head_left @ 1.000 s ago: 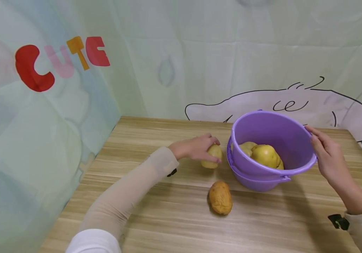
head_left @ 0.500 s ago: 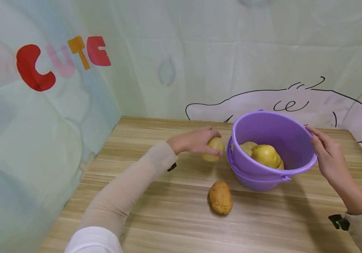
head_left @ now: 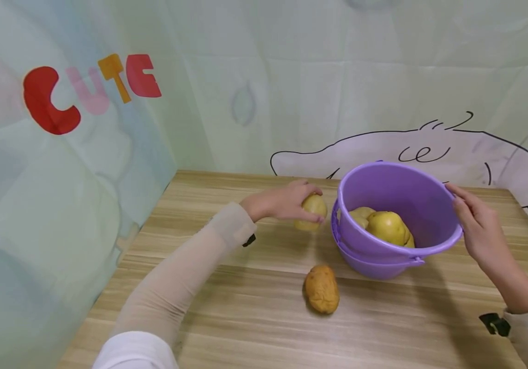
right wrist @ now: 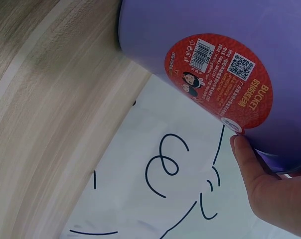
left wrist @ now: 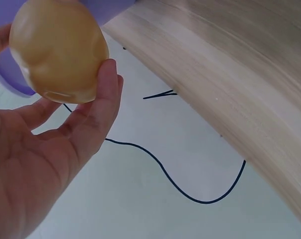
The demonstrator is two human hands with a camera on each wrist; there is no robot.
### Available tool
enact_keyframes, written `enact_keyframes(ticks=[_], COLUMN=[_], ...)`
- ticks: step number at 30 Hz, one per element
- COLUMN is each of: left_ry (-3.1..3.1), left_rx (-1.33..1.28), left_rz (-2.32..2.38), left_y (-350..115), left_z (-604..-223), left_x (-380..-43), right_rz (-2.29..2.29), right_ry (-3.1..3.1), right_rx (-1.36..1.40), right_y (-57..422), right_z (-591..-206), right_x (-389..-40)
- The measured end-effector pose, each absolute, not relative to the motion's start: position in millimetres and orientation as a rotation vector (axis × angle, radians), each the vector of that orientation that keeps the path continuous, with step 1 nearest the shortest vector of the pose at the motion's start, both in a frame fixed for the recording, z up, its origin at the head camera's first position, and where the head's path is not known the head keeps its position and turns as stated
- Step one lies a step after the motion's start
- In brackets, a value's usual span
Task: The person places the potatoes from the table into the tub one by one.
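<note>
My left hand [head_left: 287,202] grips a pale yellow potato [head_left: 315,210] just left of the purple bucket [head_left: 379,259]. In the left wrist view, the fingers and thumb of the left hand [left wrist: 51,144] close round the smooth potato [left wrist: 61,50]. The bucket leans towards me, with several yellow potatoes [head_left: 387,228] lying at its bottom. At the bucket's right side, my right hand [head_left: 483,225] holds the rim. Its thumb presses the outer wall near the red sticker [right wrist: 220,82] in the right wrist view. An orange-brown, wrinkled potato [head_left: 322,289] lies on the table in front of the bucket.
The wood-grain table [head_left: 227,328] meets a printed cloth backdrop [head_left: 255,102] at the back and left. The bucket's purple handle [head_left: 336,230] hangs down along its left side.
My left hand has lifted the pale potato slightly up and away from me, still beside the bucket. The right hand, the bucket and the orange-brown potato have stayed in place.
</note>
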State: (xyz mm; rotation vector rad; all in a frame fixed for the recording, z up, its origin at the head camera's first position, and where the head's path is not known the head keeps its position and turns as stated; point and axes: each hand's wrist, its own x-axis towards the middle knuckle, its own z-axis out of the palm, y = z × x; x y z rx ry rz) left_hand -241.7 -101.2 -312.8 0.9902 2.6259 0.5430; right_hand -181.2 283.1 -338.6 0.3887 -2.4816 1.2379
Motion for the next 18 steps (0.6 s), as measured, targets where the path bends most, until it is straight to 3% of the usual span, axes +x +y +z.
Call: enact_keyframes(ticks=[18], left_ry=[2.668], left_rx=[0.984], left_rz=[0.541], left_y=[-105], left_z=[-290], left_x=[-241], right_rz=[1.247], right_ry=[-2.46], right_rx=[0.396], right_y=[282], right_z=[-339], right_x=[-181])
